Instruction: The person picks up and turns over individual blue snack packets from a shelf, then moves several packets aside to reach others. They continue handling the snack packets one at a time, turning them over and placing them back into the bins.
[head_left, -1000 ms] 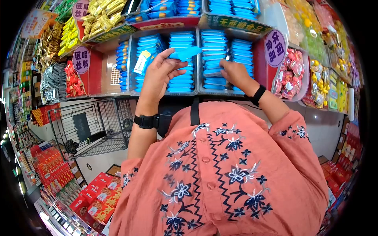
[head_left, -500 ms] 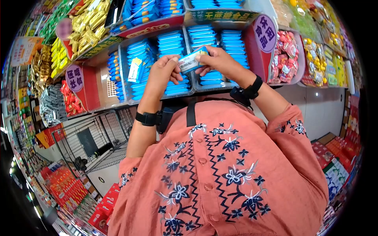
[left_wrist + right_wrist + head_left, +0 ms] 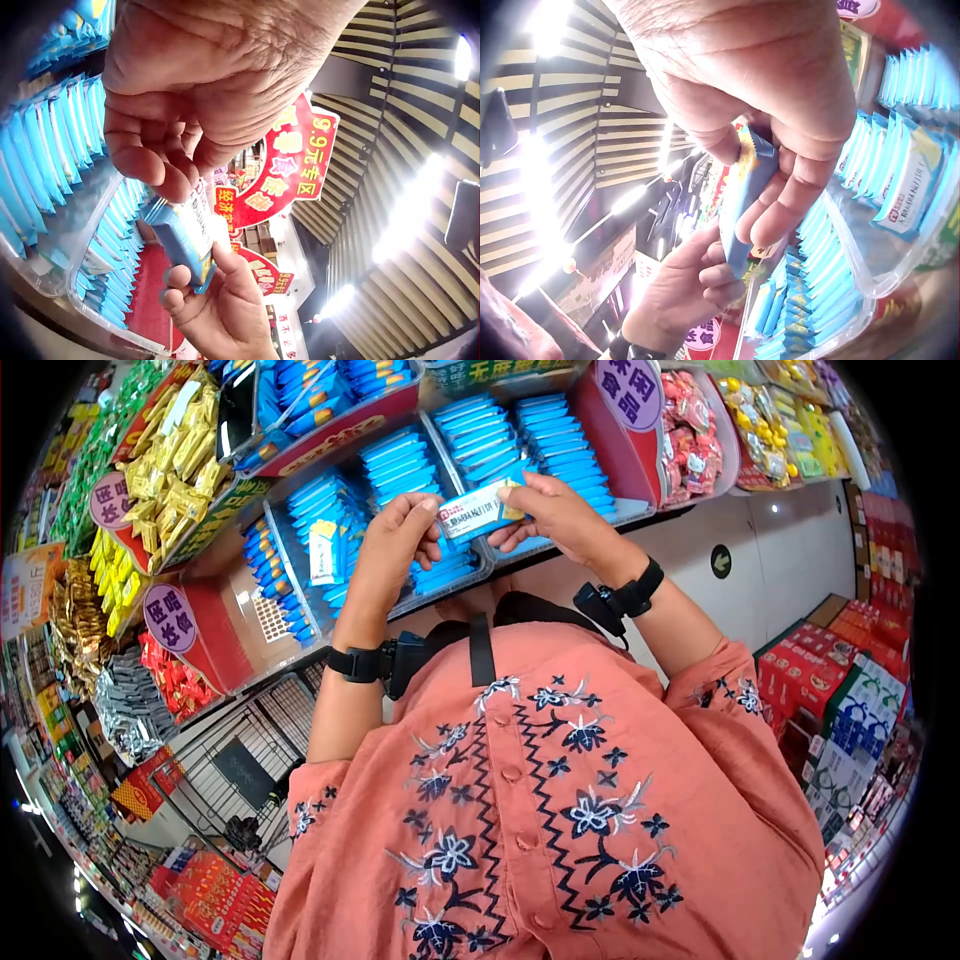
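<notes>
In the head view both hands hold a small blue-and-white cracker packet (image 3: 472, 514) in front of the bins, its printed white face turned up. The left hand (image 3: 393, 542) pinches one end between thumb and fingers; the right hand (image 3: 562, 522) pinches the other end. The left wrist view shows the same packet (image 3: 184, 236) stretched between the two hands. Seen from the right wrist, its crimped end (image 3: 748, 150) sits between the right thumb and fingers. Behind the hands, clear plastic bins (image 3: 487, 568) hold rows of similar blue packets (image 3: 480, 435).
Gold-wrapped sweets (image 3: 185, 450) fill a bin at upper left, and pink packs (image 3: 688, 435) stand to the right. A wire shopping cart (image 3: 270, 725) is at lower left, beside the display. Red boxes (image 3: 805, 670) are stacked at right, past the pale floor (image 3: 770, 550).
The right hand has left the bin and joined the left hand, taking the packet's other end. The packet's printed face has turned up. The view has swung to the right.
</notes>
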`<action>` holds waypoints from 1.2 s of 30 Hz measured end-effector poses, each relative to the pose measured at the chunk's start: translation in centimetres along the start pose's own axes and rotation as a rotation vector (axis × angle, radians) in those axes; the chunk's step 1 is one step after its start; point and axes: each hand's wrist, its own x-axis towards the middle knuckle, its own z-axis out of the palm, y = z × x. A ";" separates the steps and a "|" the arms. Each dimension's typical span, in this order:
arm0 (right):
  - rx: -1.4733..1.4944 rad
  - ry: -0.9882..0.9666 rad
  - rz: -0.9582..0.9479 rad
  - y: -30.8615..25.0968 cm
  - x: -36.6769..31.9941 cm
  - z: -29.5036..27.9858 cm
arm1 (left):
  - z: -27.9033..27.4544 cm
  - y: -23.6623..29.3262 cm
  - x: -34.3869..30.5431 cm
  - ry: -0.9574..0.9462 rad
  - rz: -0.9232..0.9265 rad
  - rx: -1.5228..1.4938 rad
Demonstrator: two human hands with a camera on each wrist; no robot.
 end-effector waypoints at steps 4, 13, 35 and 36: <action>0.062 0.049 -0.002 0.8 -0.9 0.8 | -0.7 -1.4 0.2 -0.038 0.017 -0.013; 0.128 0.140 -0.039 1.4 -2.1 2.5 | -1.2 -1.8 -0.8 -0.109 0.022 -0.025; 0.146 0.002 -0.018 -0.8 -1.2 0.4 | 1.1 -0.6 -1.4 0.044 0.047 -0.043; 0.024 0.049 -0.046 -1.0 -1.2 -1.1 | 1.7 -0.6 -1.1 0.074 0.065 -0.044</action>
